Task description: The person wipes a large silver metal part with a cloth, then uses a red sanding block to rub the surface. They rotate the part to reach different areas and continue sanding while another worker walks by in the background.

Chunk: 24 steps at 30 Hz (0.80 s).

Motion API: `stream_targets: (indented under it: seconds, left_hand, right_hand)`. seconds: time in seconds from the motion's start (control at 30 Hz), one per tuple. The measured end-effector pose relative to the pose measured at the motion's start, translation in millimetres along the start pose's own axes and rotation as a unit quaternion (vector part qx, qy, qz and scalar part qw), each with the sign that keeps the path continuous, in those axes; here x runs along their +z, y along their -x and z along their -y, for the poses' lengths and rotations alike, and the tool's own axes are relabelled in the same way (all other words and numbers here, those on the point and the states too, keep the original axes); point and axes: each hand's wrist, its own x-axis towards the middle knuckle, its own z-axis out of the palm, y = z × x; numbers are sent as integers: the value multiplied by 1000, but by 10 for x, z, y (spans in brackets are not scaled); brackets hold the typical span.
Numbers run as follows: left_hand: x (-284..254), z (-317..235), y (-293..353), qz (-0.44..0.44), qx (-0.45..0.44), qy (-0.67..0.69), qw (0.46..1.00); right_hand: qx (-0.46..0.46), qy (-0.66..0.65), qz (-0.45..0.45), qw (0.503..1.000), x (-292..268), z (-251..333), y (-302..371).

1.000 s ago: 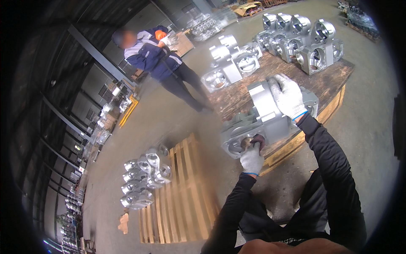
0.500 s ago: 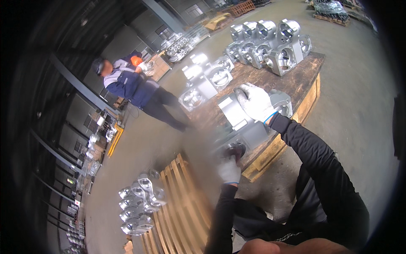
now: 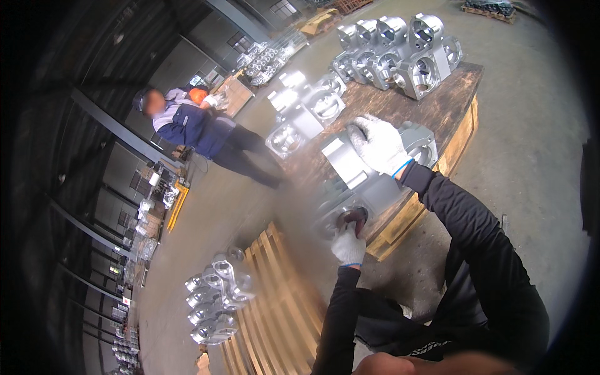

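Note:
A silvery metal casting (image 3: 345,164) with round openings lies on the wooden crate top near me. My right hand (image 3: 378,145), in a white glove with a blue cuff edge, rests flat on its upper side, fingers stretched over it. At the casting's nearest round opening, my left hand (image 3: 349,245), also gloved, is closed on a dark reddish pad (image 3: 356,217). The pad's exact kind is unclear, and part of it is hidden by the fingers. A blurred patch covers the area just left of this opening.
Several similar castings (image 3: 415,75) stand at the crate's (image 3: 453,94) far end, with another group (image 3: 300,122) at its left edge. Lower left are a slatted wooden pallet (image 3: 275,300) and more metal parts (image 3: 219,294). A person (image 3: 200,131) stands beyond, near a cardboard box (image 3: 236,97).
My left hand has shifted slightly up and right at the round opening, still holding the pad. The right hand stays on the casting. The whole view has tilted a little.

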Motion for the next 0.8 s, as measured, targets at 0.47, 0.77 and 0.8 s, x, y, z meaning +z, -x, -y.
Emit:
stream_targets:
  seconds: [0.47, 0.77, 0.8]
  left_hand:
    - [8, -153, -236, 84, -294, 521, 797]
    - [-173, 90, -119, 11, -374, 880, 292]
    - [-129, 119, -81, 9, -376, 886, 272]
  right_hand:
    - [4, -2, 8, 1000, 39, -61, -1]
    - [13, -2, 25, 1000, 1, -67, -12]
    - [14, -3, 31, 999, -4, -66, -11]
